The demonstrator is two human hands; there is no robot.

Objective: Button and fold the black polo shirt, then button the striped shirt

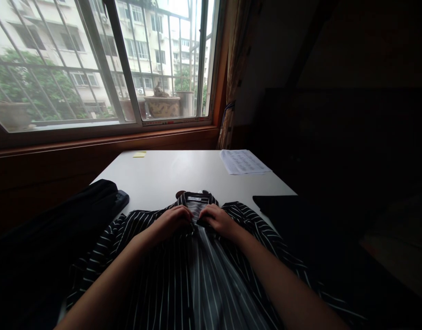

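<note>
A black shirt with white stripes (156, 270) lies spread over the near part of the white table, its collar pointing away from me. The front is partly open, so the greyish inside of the back shows between the two edges. My left hand (174, 219) is closed on the left front edge just below the collar. Opposite it, my right hand (219, 220) pinches the right front edge. Both sleeves lie out to the sides under my forearms. A brown round thing (180, 194) and a white-and-black one (204, 192) peek out behind the collar.
Dark folded clothing (101, 197) lies at the table's left edge, and another dark cloth (279, 206) at the right. Printed sheets (245, 161) rest at the far right of the white table (172, 169). Yellow sticky notes (139, 154) lie far left. A barred window (135, 123) stands beyond.
</note>
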